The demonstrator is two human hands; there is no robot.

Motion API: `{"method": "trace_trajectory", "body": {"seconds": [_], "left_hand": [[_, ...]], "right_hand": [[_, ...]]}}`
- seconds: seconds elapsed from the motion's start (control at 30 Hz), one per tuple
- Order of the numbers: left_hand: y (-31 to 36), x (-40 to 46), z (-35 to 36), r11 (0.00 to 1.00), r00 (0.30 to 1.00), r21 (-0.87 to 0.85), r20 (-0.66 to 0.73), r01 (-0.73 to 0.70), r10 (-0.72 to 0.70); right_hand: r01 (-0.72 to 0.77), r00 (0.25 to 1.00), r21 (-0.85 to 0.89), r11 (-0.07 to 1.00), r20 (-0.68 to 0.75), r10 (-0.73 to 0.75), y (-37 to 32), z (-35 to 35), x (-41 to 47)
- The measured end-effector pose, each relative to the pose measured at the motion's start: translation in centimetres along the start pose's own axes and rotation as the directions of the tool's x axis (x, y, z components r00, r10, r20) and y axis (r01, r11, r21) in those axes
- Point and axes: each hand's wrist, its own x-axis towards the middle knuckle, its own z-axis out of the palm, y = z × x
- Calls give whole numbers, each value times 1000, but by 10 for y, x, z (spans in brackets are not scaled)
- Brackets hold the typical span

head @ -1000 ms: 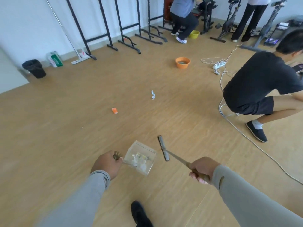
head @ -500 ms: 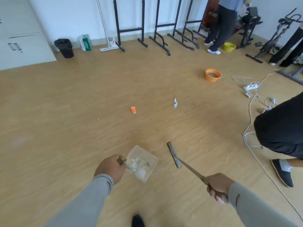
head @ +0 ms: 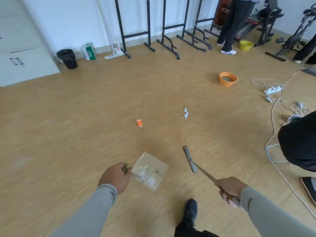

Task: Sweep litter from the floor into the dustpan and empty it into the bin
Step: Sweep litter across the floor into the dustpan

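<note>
The left hand is closed around the handle of a clear dustpan, held low over the wooden floor with a few pale scraps already lying in it. The right hand is wrapped tight around the handle of a brush, whose dark head hangs just right of the dustpan, apart from it.

Two pieces of litter lie beyond the dustpan: an orange scrap nearer, and a white wrapper farther and to the right of it. The black bin stands far beyond the dustpan, to its left, against the wall.

The step in hand looks like closing on the orange scrap. To do it well, set the dustpan's open lip flat on the floor just short of the scrap, keep the pan level so the load stays in, then draw the brush from behind the scrap in short, low strokes toward the lip.
</note>
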Motion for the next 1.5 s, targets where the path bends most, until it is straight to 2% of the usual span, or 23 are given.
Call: {"method": "trace_trajectory", "body": {"seconds": [0.2,0.53,0.9,1.3,1.5], "left_hand": [[97,52,6,994,1000,108,-8,-4,5],[213,150,8,1000,1000,0,-19,14,-14],[261,302,1,989,999,-149,44,0,7],[324,399,9,994,993,-113,114,9,4],[367,431,35,992,989,-86,127,87,-76]], "right_hand": [[26,1000,48,998,-1,-26,-49,-72,47],[29,1000,52,998,5,-30,-145,-156,106],[-35,995,28,999,-96,37,-283,-172,169],[-24,993,-3,1000,-117,23,-401,-213,227],[22,995,-149,989,-91,-36,-454,-260,273]]}}
